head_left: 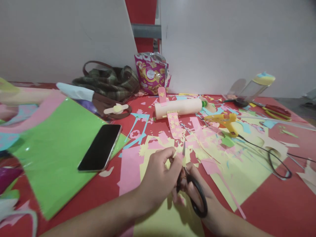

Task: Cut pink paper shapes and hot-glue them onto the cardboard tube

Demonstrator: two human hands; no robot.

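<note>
Black-handled scissors (pixel 199 199) are in my right hand (pixel 195 187), fingers wrapped about the handle loops, blades pointing away from me. My left hand (pixel 161 174) is closed in a pinch beside the blades, at a small piece of pale yellow paper (pixel 183 160) that is mostly hidden by the fingers. Below both hands lie a yellow sheet (pixel 158 217) and a pink sheet (pixel 129 168). Just beyond them, a pink strip with yellow stars (pixel 174 126) leans from a cream paper tube (pixel 179 108) lying on its side.
A black-screened phone (pixel 100 148) rests on green sheets (pixel 61 148) at left. To the right are a yellow glue gun (pixel 223 122) with a black cord and red-handled scissors (pixel 277 111). A purple snack bag (pixel 151 73) and plaid cloth bag (pixel 111 80) stand behind. Paper scraps litter the red table (pixel 283 204).
</note>
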